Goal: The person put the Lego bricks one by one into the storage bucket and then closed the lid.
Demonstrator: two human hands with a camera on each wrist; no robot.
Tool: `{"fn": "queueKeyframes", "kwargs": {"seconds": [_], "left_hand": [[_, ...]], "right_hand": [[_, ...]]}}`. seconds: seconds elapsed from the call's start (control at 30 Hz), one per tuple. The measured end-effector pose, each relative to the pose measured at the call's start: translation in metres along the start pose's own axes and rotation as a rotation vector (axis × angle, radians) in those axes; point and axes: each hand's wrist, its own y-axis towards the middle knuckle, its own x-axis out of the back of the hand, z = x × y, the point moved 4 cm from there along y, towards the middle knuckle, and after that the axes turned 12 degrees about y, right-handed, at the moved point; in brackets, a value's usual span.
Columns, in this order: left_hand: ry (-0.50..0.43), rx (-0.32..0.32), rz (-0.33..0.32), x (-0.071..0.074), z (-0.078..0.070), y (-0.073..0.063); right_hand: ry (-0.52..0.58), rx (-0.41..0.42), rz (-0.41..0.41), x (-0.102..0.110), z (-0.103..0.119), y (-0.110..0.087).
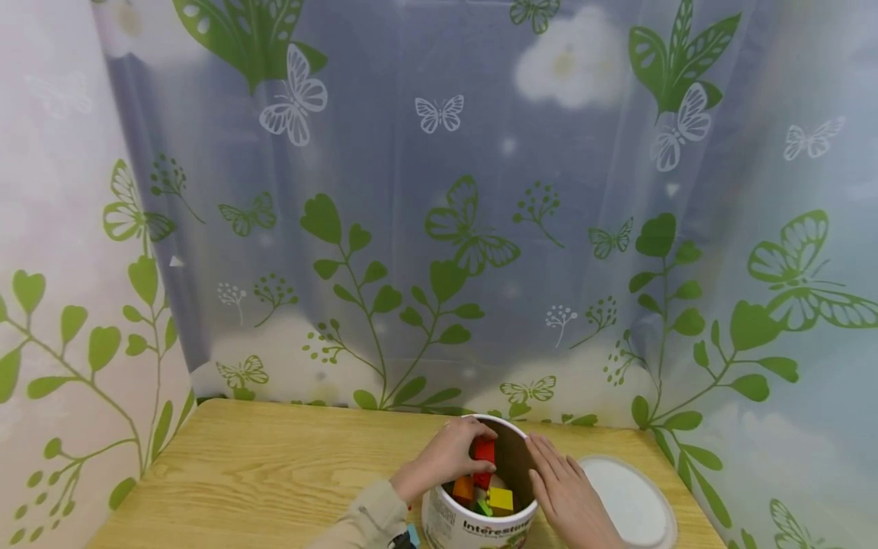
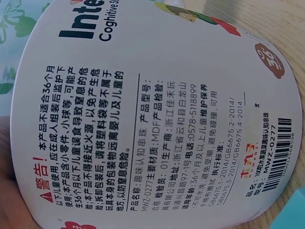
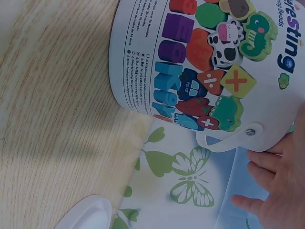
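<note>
Colourful blocks [image 1: 501,500] inside the white bucket [image 1: 473,535]

In the head view, I have the left forearm [image 1: 360,522], sleeved, angled up and inward from the lower edge. Left grip [image 1: 442,454]: fingers bent, thumb opposed, pinch engaged. Right grip [image 1: 565,488]: angled up and inward, fingers extended and close together, back of the hand visible. The two grips are apart. My right wrist view shows one right fingertip [image 3: 241,202] separated from the others.
</note>
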Motion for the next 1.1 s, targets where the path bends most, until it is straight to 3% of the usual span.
{"fn": "queueKeyframes", "kwargs": {"seconds": [0.13, 0.37, 0.6, 0.83, 1.1], "left_hand": [[-0.069, 0.022, -0.04, 0.001, 0.002, -0.001], [-0.169, 0.019, -0.198, 0.018, 0.004, -0.009], [-0.276, 0.02, -0.266, 0.037, 0.014, -0.024], [-0.29, 0.077, -0.316, 0.046, 0.033, -0.043], [-0.271, 0.14, -0.356, 0.043, 0.051, -0.066]], "right_hand": [[-0.005, 0.006, -0.001, -0.001, 0.0, 0.0], [0.014, -0.019, 0.026, -0.002, 0.0, 0.001], [0.047, -0.053, 0.061, -0.002, 0.001, 0.001], [0.035, -0.027, 0.033, 0.0, 0.002, 0.0], [0.031, -0.026, 0.036, 0.001, 0.002, 0.0]]}}
